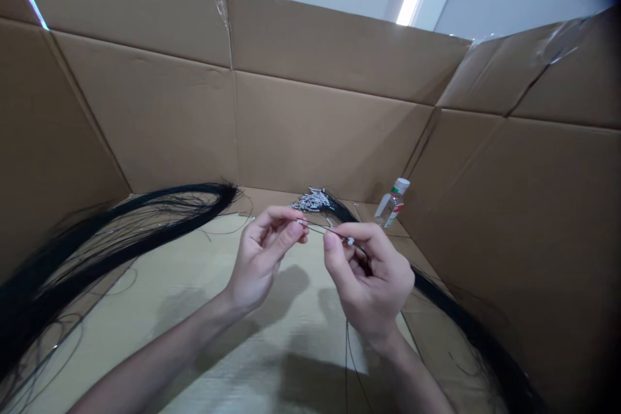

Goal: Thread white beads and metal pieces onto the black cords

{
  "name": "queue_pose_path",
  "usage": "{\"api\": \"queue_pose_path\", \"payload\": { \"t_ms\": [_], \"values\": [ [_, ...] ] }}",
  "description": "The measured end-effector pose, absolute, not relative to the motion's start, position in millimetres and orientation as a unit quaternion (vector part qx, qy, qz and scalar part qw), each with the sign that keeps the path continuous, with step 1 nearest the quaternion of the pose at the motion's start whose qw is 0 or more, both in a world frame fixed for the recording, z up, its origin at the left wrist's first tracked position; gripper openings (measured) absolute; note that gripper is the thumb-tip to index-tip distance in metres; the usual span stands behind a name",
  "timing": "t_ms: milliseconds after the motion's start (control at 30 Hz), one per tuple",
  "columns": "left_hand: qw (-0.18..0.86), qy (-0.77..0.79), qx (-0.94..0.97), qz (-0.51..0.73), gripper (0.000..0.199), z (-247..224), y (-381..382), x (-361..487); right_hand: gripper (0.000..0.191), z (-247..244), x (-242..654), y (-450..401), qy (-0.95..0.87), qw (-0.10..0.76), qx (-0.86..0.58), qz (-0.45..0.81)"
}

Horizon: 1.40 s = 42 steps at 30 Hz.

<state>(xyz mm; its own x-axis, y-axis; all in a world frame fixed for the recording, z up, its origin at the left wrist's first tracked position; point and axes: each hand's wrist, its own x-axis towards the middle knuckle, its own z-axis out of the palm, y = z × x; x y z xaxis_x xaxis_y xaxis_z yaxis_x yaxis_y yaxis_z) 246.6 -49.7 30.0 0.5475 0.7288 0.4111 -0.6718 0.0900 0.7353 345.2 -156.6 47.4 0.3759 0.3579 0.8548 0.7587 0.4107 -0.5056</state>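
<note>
My left hand [269, 252] is closed in a pinch, its thumb and fingertips on a small white end piece of a thin black wire [316, 226]. My right hand [369, 278] pinches the same strand a short way to the right. A second small white piece [350, 242] shows at the right fingers. Two thin strands hang below the right hand. Both hands are held in front of me above a pale yellowish sheet [204, 317]. The exact make of the white pieces is too small to tell.
A thick bundle of black strands [160, 239] curves along the left. Another black bundle [466, 320] runs down the right, near a cluster of white-tipped ends [314, 199] at the back. A clear bottle [388, 206] with a white cap stands at the back right. Cardboard walls [330, 129] surround the work surface.
</note>
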Motion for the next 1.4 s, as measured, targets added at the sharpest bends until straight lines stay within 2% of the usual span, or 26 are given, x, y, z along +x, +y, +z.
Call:
{"api": "queue_pose_path", "payload": {
  "t_ms": [267, 367, 533, 700, 1100, 1400],
  "values": [
    [0.634, 0.028, 0.576, 0.515, 0.008, 19.6, -44.1, 244.6, 0.014, 49.0, 347.0, -156.1, -0.534, 0.614, -0.526, -0.248],
    [0.623, 0.021, 0.588, 0.515, 0.008, 22.2, -43.2, 240.9, 0.013, 48.5, 347.8, -156.6, -0.545, 0.606, -0.529, -0.235],
    [0.638, 0.028, 0.581, 0.505, 0.008, 24.1, -44.9, 238.7, 0.008, 48.8, 347.0, -156.2, -0.559, 0.626, -0.534, -0.104],
    [0.665, 0.041, 0.565, 0.488, 0.01, 22.5, -44.9, 241.6, 0.005, 52.1, 347.0, -154.4, -0.551, 0.658, -0.511, -0.049],
    [0.685, 0.012, 0.536, 0.493, 0.01, 22.6, -43.3, 243.8, 0.009, 45.8, 351.0, -152.5, -0.528, 0.682, -0.496, -0.099],
    [0.677, -0.043, 0.552, 0.485, 0.012, 19.8, -40.2, 243.0, 0.017, 45.9, 349.9, -155.4, -0.542, 0.651, -0.509, -0.153]
  ]
}}
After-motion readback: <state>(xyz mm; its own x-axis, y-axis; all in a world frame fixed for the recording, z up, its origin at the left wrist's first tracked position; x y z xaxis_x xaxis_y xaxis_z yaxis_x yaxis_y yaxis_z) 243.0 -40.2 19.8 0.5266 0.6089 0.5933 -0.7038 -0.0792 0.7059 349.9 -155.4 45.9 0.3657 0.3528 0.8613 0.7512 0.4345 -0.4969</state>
